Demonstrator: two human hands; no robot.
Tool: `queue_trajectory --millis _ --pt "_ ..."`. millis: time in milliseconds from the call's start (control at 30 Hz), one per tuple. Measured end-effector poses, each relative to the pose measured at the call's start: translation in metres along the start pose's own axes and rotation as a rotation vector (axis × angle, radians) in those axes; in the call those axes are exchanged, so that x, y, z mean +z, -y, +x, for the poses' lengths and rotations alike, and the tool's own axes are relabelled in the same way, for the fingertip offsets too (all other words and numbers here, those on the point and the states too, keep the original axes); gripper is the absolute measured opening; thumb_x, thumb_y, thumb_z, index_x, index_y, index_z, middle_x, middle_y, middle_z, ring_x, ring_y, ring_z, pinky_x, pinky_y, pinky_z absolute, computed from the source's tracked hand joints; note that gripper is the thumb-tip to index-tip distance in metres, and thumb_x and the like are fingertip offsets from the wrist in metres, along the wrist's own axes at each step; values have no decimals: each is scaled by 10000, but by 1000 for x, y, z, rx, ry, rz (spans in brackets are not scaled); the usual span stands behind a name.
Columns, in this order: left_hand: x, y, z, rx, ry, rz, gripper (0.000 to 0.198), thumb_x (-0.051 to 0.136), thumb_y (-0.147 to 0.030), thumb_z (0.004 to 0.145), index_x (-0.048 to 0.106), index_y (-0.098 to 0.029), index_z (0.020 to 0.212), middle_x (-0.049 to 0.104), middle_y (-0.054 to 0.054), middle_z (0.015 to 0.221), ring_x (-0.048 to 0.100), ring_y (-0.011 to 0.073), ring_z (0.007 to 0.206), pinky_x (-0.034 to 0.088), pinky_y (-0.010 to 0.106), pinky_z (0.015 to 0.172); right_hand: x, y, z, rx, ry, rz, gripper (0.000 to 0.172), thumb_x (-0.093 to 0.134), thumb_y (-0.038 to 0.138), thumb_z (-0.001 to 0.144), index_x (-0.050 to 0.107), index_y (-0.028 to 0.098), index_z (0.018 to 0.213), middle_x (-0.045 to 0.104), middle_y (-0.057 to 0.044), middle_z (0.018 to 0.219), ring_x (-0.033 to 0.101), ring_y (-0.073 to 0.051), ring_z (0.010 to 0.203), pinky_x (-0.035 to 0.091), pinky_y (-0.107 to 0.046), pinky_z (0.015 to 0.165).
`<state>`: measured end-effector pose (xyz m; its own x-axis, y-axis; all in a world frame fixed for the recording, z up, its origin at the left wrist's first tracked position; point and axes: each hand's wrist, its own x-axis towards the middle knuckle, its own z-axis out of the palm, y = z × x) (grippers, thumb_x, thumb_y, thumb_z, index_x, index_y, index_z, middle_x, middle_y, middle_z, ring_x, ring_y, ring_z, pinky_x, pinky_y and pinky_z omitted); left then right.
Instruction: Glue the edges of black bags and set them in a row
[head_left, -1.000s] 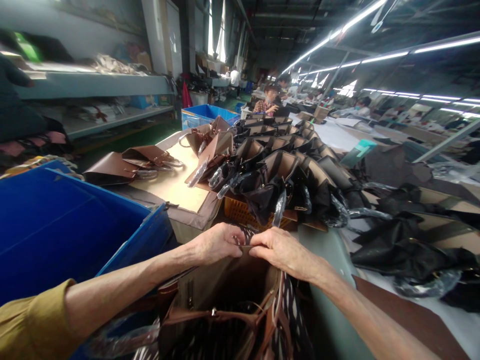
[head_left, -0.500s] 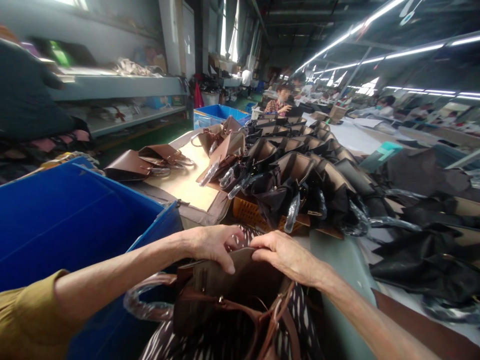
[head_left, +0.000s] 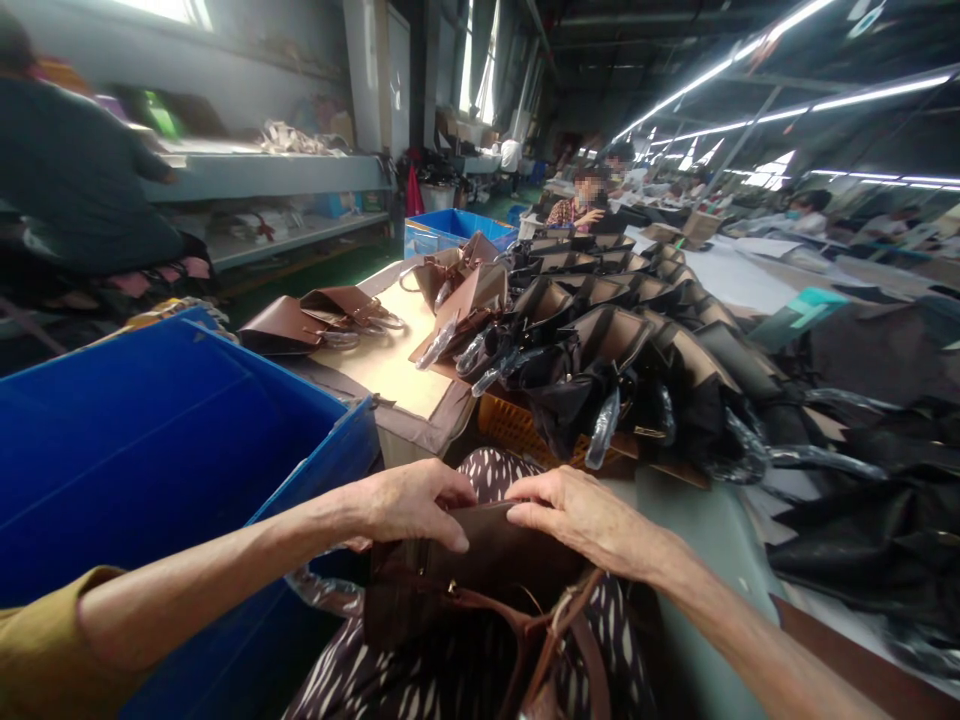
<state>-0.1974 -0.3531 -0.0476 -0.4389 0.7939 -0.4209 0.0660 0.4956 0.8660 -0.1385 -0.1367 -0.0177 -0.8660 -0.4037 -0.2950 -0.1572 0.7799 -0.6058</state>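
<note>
A brown handbag [head_left: 517, 565] rests open on my lap, its mouth facing up. My left hand [head_left: 420, 508] is closed on its far rim, the thumb inside and the fingers mostly hidden behind the edge. A short way along the same rim, my right hand [head_left: 581, 515] pinches the edge between thumb and fingers. One bag handle [head_left: 326, 592], wrapped in clear plastic, sticks out to the left. The other brown handle [head_left: 517, 625] lies across the front of the bag. Patterned cloth [head_left: 495, 470] covers my legs beneath it.
On my left stands a large blue bin [head_left: 150, 430]. Ahead, several black handbags [head_left: 600, 340] crowd the table, with brown handbags [head_left: 289, 325] on its left part. An orange crate [head_left: 517, 425] is under the front bags. A person [head_left: 75, 170] sits at the far-left bench.
My left hand's fingers have drawn in from a wider spread onto the rim. My right hand keeps its pinch. The view has turned slightly left.
</note>
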Motion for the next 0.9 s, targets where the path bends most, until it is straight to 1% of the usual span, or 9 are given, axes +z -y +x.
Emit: queue_trajectory --millis 67,100,233,300,333,467,533,667,900 --pt "-4 1 2 43 17 15 316 622 -267 667 653 -181 970 658 -17 807 571 157 730 386 194 583 -1 1 -1 -6 25 11 248 466 343 873 673 222 807 563 38 647 478 -123 611 285 -229 549" --pt "-6 1 2 65 2 35 302 606 -289 692 653 -181 970 653 -14 803 563 151 727 386 193 591 -2 1 -1 -8 38 18 255 461 346 877 677 222 823 574 35 665 483 -125 622 288 -231 553" --pt "-10 -4 -3 123 -180 108 249 484 -308 785 659 -157 876 629 5 762 532 133 690 377 189 584 -2 -3 -2 26 73 39 252 469 346 869 665 207 791 556 33 650 464 -122 603 277 -232 529" --pt "-12 -6 -9 106 -257 103 255 469 -315 786 653 -146 838 614 13 734 524 132 669 383 190 580 -1 -6 -1 46 74 38 246 467 335 868 646 201 763 536 36 639 455 -118 596 271 -229 519" --pt "-12 -6 -12 76 -271 91 262 472 -328 780 649 -144 840 600 11 709 515 129 641 385 192 561 -1 -8 -1 51 71 33 246 464 332 869 635 198 750 528 38 637 453 -116 596 270 -227 518" --pt "-11 1 -24 -70 -255 -22 301 466 -375 767 632 -149 878 493 -21 579 424 103 485 341 189 418 -1 -12 0 51 73 25 266 451 340 881 586 189 709 496 48 628 444 -108 595 273 -222 523" --pt "-10 7 -26 -73 -247 -62 294 465 -366 764 633 -148 868 455 -32 543 397 93 460 327 183 399 -1 -12 0 56 82 31 270 446 344 883 577 188 707 476 51 617 435 -105 585 270 -222 518" --pt "-11 15 -24 -31 -231 -47 268 477 -318 745 653 -149 856 460 -30 533 409 90 461 333 176 402 1 -12 1 68 77 24 275 440 343 883 557 185 690 454 52 604 430 -105 580 264 -226 513" --pt "-18 9 -18 -81 -157 52 284 461 -287 698 676 -162 836 494 -9 539 459 123 451 351 188 348 5 -9 0 75 61 -5 285 431 349 884 547 189 679 454 52 595 432 -109 576 261 -232 516"
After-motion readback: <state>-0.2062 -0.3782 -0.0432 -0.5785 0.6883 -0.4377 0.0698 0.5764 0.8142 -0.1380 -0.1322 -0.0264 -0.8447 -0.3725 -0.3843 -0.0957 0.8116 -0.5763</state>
